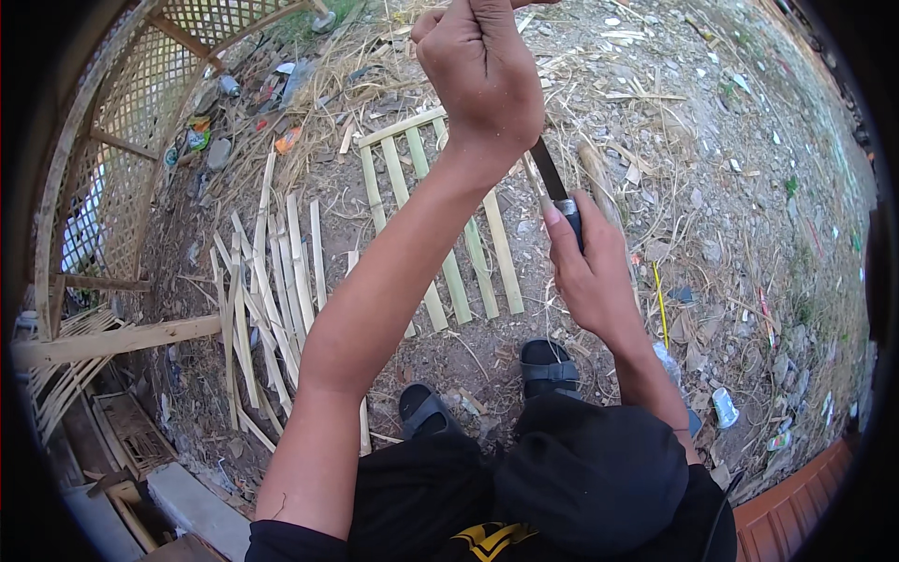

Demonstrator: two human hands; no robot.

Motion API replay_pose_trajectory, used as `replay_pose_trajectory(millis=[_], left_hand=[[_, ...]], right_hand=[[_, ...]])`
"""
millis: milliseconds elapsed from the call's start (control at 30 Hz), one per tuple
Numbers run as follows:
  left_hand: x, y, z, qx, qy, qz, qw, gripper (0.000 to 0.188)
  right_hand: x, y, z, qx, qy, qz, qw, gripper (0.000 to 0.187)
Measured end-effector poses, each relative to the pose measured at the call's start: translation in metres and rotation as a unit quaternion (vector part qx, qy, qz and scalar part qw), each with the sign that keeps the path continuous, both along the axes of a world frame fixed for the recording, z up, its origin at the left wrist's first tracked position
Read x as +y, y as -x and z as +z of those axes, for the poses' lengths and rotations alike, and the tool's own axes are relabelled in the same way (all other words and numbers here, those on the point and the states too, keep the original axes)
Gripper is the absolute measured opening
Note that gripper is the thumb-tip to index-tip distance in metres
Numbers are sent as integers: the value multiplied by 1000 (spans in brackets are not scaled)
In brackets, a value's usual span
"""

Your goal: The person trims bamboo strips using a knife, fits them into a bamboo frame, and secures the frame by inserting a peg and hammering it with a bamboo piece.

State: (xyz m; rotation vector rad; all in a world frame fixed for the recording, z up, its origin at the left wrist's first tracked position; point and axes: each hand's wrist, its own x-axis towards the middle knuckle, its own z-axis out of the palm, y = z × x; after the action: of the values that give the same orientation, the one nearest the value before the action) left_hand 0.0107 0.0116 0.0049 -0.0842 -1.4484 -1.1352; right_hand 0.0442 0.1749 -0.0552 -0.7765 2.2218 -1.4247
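My right hand (592, 272) is wrapped round the dark handle of a knife (550, 173), its blade pointing up and away from me. Alongside the blade, a thin pale strip (533, 180) runs from my right thumb up behind my left wrist. High at the top edge is my left hand (485, 80), fingers curled closed and partly cut off by the frame. Whatever it holds is hidden. Beneath my left forearm, a frame of flat pale-green and tan slats (401, 178) lies on the ground.
Loose pale strips (281, 272) lie left of the slat frame. A wooden lattice (126, 140) and a beam (131, 339) stand at the left. My sandalled feet (548, 370) are below. Litter, a yellow strip (661, 304) and a plastic cup (725, 409) lie at right.
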Motion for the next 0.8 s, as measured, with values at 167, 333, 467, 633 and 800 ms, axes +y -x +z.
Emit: replay_pose_trajectory(millis=[167, 333, 467, 633, 800], left_hand=[[-1, 4, 0, -34, 64, 30, 997, 53], [-11, 13, -6, 2, 13, 25, 1000, 52], [-17, 0, -7, -21, 52, 37, 998, 49], [5, 16, 1, 20, 28, 43, 998, 48], [-19, 15, -11, 34, -8, 21, 999, 48]], right_hand=[[9, 2, -61, 103, -43, -33, 993, 19], [10, 18, -47, -98, -7, -18, 995, 26], [-8, -2, -3, -85, 56, -5, 995, 25], [14, 19, -108, 180, -113, -75, 974, 22], [1, 19, -38, -351, 70, -14, 933, 26]])
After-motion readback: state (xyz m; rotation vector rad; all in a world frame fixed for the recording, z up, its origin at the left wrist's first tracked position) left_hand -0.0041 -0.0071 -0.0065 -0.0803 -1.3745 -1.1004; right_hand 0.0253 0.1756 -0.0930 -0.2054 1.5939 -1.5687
